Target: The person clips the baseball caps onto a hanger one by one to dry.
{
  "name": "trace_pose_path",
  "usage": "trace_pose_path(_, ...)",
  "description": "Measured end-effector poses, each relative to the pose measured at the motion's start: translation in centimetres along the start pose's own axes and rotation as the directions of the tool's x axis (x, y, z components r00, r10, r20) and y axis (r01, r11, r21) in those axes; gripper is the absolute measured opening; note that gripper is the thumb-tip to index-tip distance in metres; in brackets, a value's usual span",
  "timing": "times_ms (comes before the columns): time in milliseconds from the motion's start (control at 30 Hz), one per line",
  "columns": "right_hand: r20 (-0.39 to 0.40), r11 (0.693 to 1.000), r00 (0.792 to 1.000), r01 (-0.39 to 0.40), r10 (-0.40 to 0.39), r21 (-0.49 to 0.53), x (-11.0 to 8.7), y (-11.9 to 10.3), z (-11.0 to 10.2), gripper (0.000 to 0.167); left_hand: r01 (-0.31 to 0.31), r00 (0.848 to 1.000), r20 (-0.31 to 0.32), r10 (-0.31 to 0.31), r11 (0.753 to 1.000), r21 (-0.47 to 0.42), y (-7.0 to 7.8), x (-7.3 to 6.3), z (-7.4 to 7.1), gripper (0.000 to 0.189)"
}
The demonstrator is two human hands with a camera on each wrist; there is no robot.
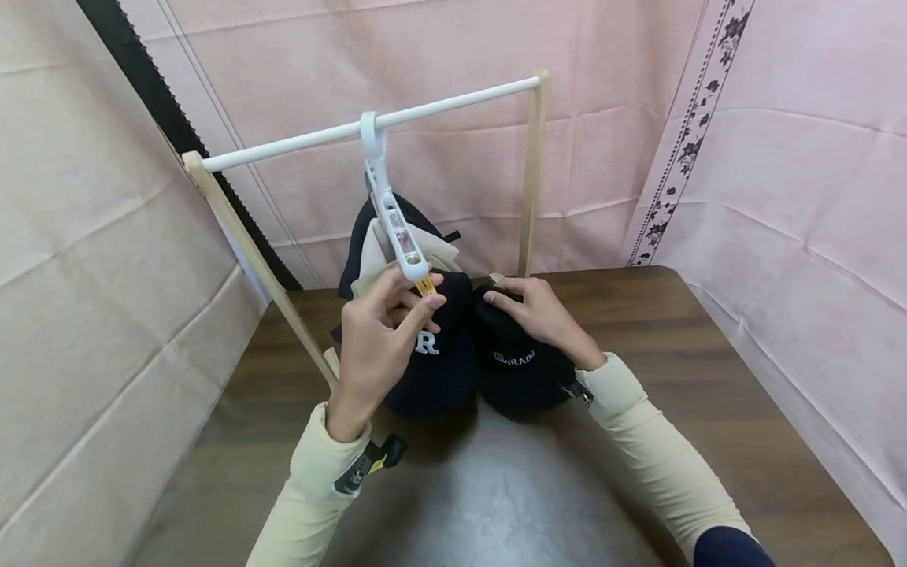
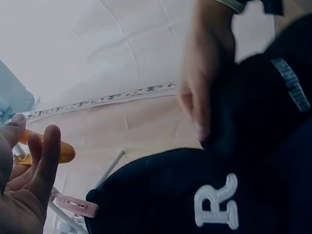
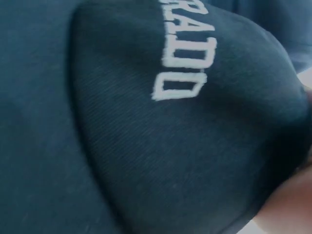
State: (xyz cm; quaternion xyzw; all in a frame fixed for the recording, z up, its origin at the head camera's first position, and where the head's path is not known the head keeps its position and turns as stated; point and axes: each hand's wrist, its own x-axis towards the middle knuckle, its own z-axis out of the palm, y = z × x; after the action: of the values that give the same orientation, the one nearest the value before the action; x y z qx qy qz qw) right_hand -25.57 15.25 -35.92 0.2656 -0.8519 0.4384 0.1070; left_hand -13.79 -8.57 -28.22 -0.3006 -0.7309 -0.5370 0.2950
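A white clip hanger (image 1: 395,220) hangs by its hook from the rack's white bar. At its near end sits an orange-yellow clip (image 1: 425,287), which my left hand (image 1: 375,339) pinches between thumb and fingers. My right hand (image 1: 544,316) grips the crown of a black cap (image 1: 513,386) with white lettering; the right wrist view shows its cloth and letters (image 3: 185,56) up close. Beside it hangs a dark cap (image 1: 432,386) with a white R, and a pink clip (image 2: 75,204) bites its edge in the left wrist view.
Behind the R cap are a whitish cap (image 1: 372,256) and another dark cap (image 1: 357,244). The rack has wooden posts (image 1: 534,181) and a white bar (image 1: 460,102), standing on a brown wooden table (image 1: 638,323). Pale pink cloth (image 1: 623,142) surrounds the table.
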Motion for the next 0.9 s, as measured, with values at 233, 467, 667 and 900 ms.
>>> trace_pose_path(233, 0.091, 0.990, 0.992, 0.096, -0.087, -0.101, -1.2, -2.0, -1.8, 0.019, -0.068, 0.998, 0.018, 0.066, 0.989, 0.134, -0.8, -0.3, 0.1, 0.026)
trace_pose_path(467, 0.106, 0.980, 0.983, 0.162, -0.150, -0.118, -2.1, -3.8, -3.8, 0.009, -0.093, 0.995, -0.011, 0.097, 0.972, 0.218, -1.1, -0.1, 0.1, 0.021)
trace_pose_path(667, 0.149, 0.979, 0.974, 0.183, -0.169, -0.087, -2.9, -4.7, -5.0, 0.006, -0.086, 0.995, -0.037, 0.096, 0.974, 0.210, -0.9, -0.3, 0.5, 0.023)
trace_pose_path(900, 0.188, 0.981, 0.969, 0.177, -0.159, -0.084, -3.9, -5.2, -6.4, 0.005, -0.067, 0.997, -0.025, 0.074, 0.973, 0.221, -0.5, -0.8, 0.4, 0.025)
